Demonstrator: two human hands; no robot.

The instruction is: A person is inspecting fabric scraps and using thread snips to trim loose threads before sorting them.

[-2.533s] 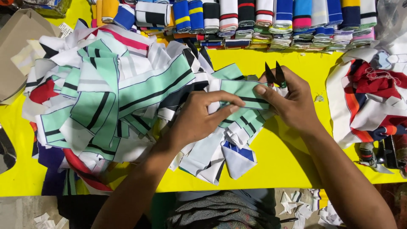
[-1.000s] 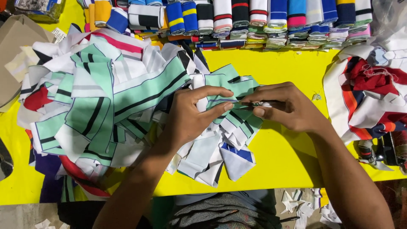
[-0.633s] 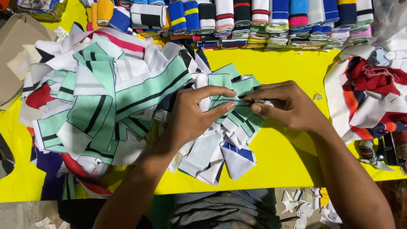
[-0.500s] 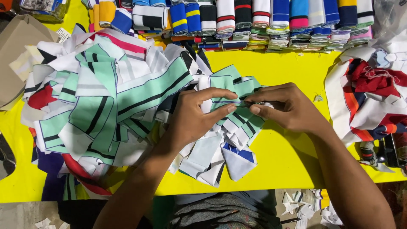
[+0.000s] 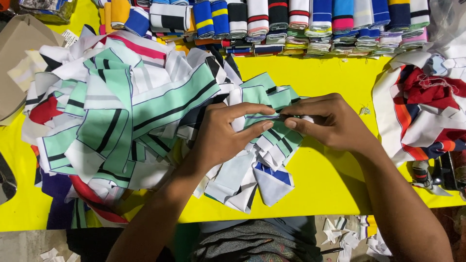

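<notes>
**Count of things on the bench**

Two bare hands were in view, the left hand point(image 5: 218, 138) and the right hand point(image 5: 330, 121). One yellow bench point(image 5: 330, 179) carried two loose heaps: one large heap of mint, white and black striped knit strips point(image 5: 121, 111) and one smaller heap of red, white and blue strips point(image 5: 427, 106). One row of folded striped collar bundles point(image 5: 291, 19) ran along the far edge, too many to count exactly.

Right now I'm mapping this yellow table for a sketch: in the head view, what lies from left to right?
Brown cardboard piece → heap of mint-green striped fabric pieces → left hand → right hand → red-and-white fabric pile.
</notes>
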